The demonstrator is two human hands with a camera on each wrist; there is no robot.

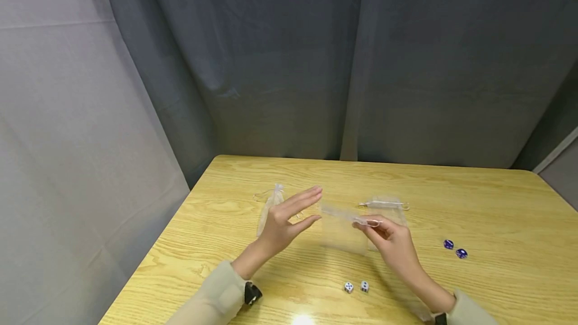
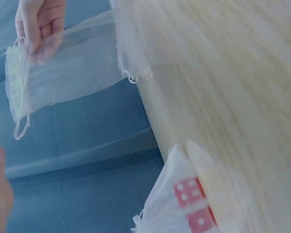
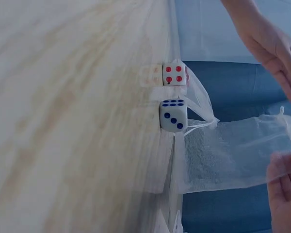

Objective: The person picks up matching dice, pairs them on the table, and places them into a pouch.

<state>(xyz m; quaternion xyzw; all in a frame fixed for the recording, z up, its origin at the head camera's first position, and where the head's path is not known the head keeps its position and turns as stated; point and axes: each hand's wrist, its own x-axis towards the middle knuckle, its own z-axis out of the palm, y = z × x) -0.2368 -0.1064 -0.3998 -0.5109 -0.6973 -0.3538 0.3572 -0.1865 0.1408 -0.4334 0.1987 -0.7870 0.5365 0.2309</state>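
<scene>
My right hand (image 1: 397, 247) pinches a sheer white drawstring bag (image 1: 343, 232) near its top corner, where a looped cord hangs. Held up over the table, the bag looks flat, and its thin mesh lets the background show through in the left wrist view. Facing its other side is my left hand (image 1: 289, 219), with fingers extended and thumb apart, holding nothing. Behind that hand lies a tied mesh bag (image 1: 263, 217); the left wrist view shows red dice (image 2: 189, 191) inside it. Another flat mesh bag (image 1: 389, 205) lies behind the held one.
Two white dice (image 1: 356, 287) sit near the front of the wooden table (image 1: 496, 204). To the right are two dark blue dice (image 1: 455, 249). A dark grey curtain (image 1: 289, 64) hangs behind the table, and a lighter one (image 1: 67, 139) stands at the left.
</scene>
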